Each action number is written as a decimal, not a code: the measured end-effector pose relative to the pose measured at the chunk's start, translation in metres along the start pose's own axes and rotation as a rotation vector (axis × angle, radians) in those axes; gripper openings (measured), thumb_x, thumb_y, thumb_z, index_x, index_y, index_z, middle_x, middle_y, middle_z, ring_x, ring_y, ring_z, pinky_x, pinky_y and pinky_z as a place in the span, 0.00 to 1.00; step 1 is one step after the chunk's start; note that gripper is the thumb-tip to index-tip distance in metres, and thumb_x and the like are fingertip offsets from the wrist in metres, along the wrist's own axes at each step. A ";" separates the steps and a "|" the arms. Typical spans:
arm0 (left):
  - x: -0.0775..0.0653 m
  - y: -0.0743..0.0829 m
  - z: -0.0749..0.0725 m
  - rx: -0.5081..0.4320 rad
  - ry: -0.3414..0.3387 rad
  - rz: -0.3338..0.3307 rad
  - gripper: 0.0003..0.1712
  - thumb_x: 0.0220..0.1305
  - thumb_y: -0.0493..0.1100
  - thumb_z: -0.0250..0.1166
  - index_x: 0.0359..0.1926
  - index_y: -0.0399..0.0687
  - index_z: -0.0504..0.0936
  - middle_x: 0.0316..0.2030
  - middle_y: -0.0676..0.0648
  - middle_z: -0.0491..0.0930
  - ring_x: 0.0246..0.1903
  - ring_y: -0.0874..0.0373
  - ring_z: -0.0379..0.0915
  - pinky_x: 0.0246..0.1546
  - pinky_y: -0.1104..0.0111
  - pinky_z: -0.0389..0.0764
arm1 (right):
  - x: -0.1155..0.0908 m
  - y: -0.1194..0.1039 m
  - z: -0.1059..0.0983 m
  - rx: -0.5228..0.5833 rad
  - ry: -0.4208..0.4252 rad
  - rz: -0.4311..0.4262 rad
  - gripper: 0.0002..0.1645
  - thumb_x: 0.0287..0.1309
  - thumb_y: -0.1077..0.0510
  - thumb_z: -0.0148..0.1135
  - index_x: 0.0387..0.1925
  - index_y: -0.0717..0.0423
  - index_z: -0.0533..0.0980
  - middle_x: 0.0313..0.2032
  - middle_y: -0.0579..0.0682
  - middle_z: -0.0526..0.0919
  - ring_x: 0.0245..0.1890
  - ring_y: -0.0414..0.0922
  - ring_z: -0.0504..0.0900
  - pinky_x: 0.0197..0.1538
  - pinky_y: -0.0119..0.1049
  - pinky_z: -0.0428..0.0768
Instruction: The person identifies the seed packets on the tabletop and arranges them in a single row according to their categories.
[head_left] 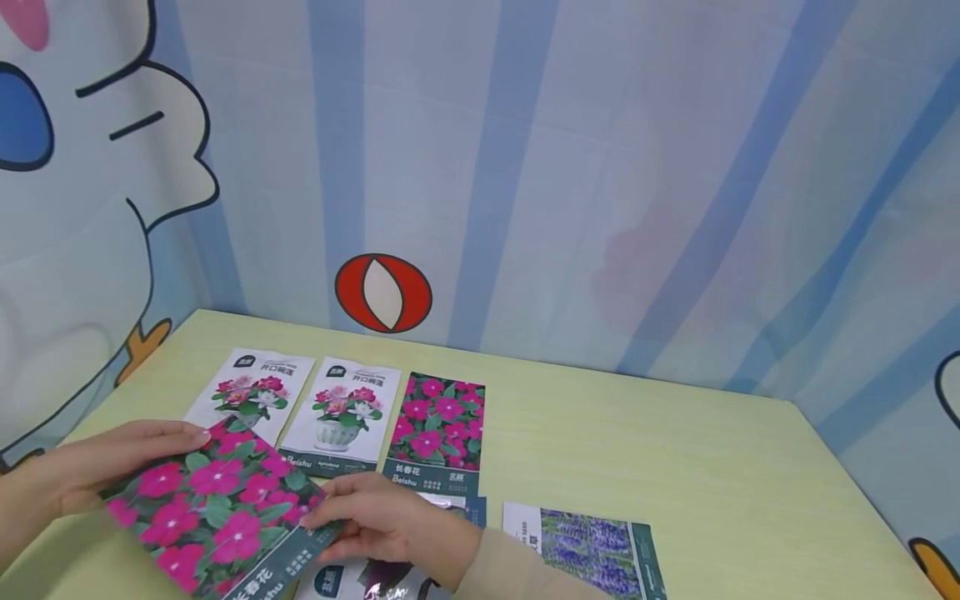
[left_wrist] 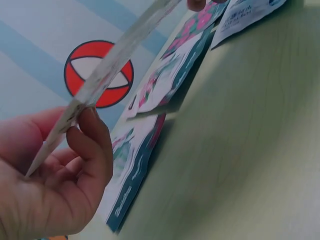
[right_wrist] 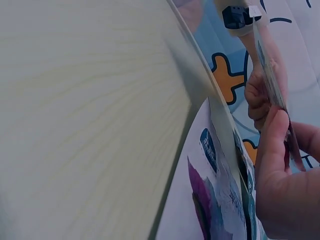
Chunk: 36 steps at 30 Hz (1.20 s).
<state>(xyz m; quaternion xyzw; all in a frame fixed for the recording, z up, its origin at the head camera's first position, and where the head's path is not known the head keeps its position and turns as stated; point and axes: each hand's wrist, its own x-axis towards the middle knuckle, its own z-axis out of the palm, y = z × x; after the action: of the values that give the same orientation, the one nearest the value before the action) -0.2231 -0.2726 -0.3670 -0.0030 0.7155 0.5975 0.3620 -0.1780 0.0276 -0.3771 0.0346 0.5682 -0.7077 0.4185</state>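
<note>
Both hands hold a seed packet (head_left: pixel 225 508) printed with bright pink flowers and a dark green band. It is tilted above the near left of the table. At its left edge, my left hand (head_left: pixel 112 462) grips it between thumb and curled fingers, as the left wrist view confirms for that hand (left_wrist: pixel 75 165). The right hand (head_left: pixel 393 521) pinches the packet's right edge near the green band; in the right wrist view that hand (right_wrist: pixel 285 175) sees the packet edge-on. Beneath the right hand lies a white packet (right_wrist: pixel 200 170) with a purple picture, partly hidden.
On the pale table (head_left: pixel 660 450), two white packets (head_left: pixel 352 408) (head_left: pixel 255 379) with potted flowers lie in a back row beside another pink-flower packet (head_left: pixel 442 417). A lavender packet (head_left: pixel 588 542) lies at front right. A striped curtain (head_left: pixel 570 183) with cartoon figures stands behind.
</note>
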 end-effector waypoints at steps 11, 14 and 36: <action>0.019 0.021 0.027 0.002 -0.058 0.052 0.29 0.70 0.52 0.49 0.61 0.33 0.67 0.41 0.44 0.82 0.39 0.49 0.81 0.42 0.59 0.81 | -0.006 -0.002 -0.012 -0.020 -0.115 -0.027 0.26 0.56 0.73 0.51 0.57 0.59 0.71 0.47 0.55 0.81 0.52 0.53 0.76 0.53 0.41 0.76; 0.021 0.024 0.028 -0.040 -0.066 0.070 0.24 0.70 0.50 0.51 0.57 0.37 0.71 0.40 0.45 0.82 0.39 0.50 0.80 0.44 0.59 0.80 | -0.008 -0.005 -0.019 -0.047 -0.067 -0.061 0.26 0.56 0.73 0.53 0.57 0.59 0.71 0.44 0.54 0.81 0.46 0.51 0.80 0.51 0.41 0.77; 0.059 0.045 0.105 -0.224 -0.140 0.200 0.42 0.66 0.42 0.57 0.69 0.31 0.42 0.45 0.46 0.78 0.44 0.57 0.77 0.47 0.66 0.78 | -0.023 -0.018 -0.067 0.010 0.264 -0.273 0.24 0.56 0.66 0.59 0.55 0.64 0.69 0.41 0.56 0.82 0.42 0.50 0.82 0.48 0.43 0.80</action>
<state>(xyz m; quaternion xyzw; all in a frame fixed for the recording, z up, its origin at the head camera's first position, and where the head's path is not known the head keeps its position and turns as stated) -0.2319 -0.1449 -0.3620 0.0694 0.6140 0.7054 0.3473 -0.2030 0.0962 -0.3752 0.0517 0.6142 -0.7499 0.2403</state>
